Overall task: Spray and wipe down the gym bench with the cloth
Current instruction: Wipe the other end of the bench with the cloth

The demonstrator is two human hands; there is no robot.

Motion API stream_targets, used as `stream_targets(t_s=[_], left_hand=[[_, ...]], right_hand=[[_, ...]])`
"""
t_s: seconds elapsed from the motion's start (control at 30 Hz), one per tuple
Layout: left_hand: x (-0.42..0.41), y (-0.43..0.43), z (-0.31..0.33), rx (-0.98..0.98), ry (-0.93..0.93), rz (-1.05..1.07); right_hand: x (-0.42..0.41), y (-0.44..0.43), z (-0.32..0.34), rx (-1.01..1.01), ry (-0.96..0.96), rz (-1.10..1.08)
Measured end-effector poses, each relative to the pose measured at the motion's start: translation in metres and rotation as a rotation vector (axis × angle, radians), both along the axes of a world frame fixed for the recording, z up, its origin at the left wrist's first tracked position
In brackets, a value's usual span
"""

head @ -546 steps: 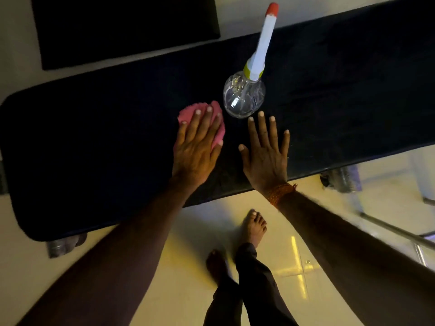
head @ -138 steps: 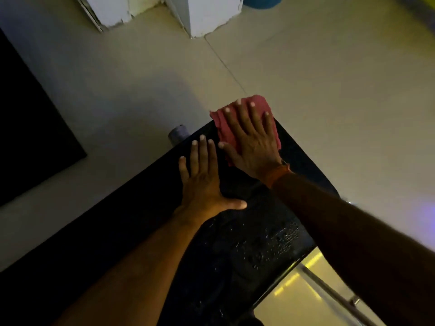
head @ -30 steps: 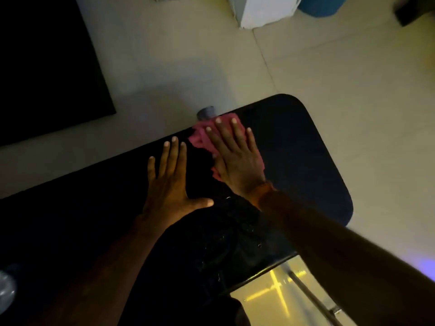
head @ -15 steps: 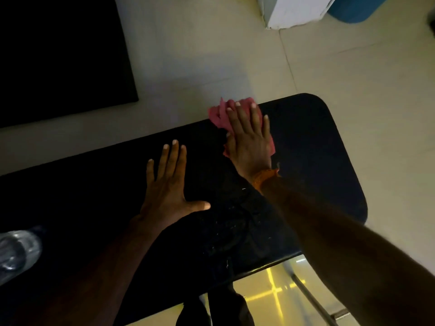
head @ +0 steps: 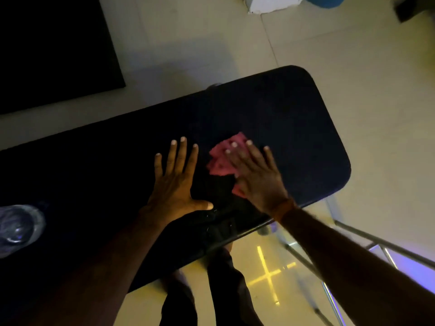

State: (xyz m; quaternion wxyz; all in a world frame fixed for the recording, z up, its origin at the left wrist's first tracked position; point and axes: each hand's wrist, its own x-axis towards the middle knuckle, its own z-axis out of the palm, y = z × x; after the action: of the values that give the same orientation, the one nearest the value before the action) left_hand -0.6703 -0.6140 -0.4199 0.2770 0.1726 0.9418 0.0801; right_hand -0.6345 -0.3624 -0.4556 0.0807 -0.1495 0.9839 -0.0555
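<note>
The black padded gym bench [head: 294, 118] runs across the view, its rounded end at the right. My right hand [head: 256, 177] presses flat on the pink cloth [head: 222, 158] near the middle of the pad, fingers spread over it. My left hand [head: 176, 182] lies flat and empty on the bench just left of the cloth, fingers apart. The clear base of the spray bottle [head: 17, 225] stands on the bench at the far left edge of the view; its top is out of view. Wet streaks glisten on the pad near its front edge.
A black floor mat [head: 51, 50] lies on the tiled floor beyond the bench. Metal frame bars [head: 348, 234] slant at the lower right. My legs and feet [head: 226, 290] stand below the bench's near edge. A white box [head: 273, 3] and a blue object sit at the top.
My right hand has dragged the cloth from the bench's far edge back toward the near edge. My left hand has stayed flat in place.
</note>
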Motion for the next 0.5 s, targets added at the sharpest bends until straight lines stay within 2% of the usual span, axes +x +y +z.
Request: stream_targets(t_s=[0.1, 0.13, 0.23, 0.27, 0.3, 0.33, 0.4, 0.43, 0.5], left_hand=[[0.017, -0.002, -0.005, 0.002, 0.034, -0.046], [0.023, -0.002, -0.006, 0.006, 0.043, -0.054], [0.042, -0.004, -0.01, 0.037, 0.056, -0.101], [0.048, -0.006, -0.011, 0.045, 0.069, -0.118], [0.053, -0.008, -0.012, 0.048, 0.083, -0.132], [0.057, -0.011, -0.013, 0.048, 0.096, -0.143], [0.063, -0.02, -0.016, 0.057, 0.116, -0.152], [0.065, -0.027, -0.016, 0.07, 0.127, -0.143], [0.07, -0.041, -0.017, 0.111, 0.151, -0.12]], right_hand=[[0.018, -0.015, 0.006, -0.107, -0.011, -0.51], [0.034, -0.034, 0.006, -0.153, -0.008, -0.537], [0.089, -0.053, 0.005, -0.097, -0.032, -0.17], [0.092, -0.038, 0.005, -0.05, -0.021, -0.123], [0.091, -0.025, 0.005, -0.007, 0.006, -0.16], [0.087, -0.016, 0.005, 0.009, 0.018, -0.289], [0.086, -0.023, 0.006, -0.053, 0.01, -0.636], [0.093, -0.043, 0.004, -0.108, 0.025, -0.743], [0.12, -0.092, 0.001, -0.169, 0.039, -0.693]])
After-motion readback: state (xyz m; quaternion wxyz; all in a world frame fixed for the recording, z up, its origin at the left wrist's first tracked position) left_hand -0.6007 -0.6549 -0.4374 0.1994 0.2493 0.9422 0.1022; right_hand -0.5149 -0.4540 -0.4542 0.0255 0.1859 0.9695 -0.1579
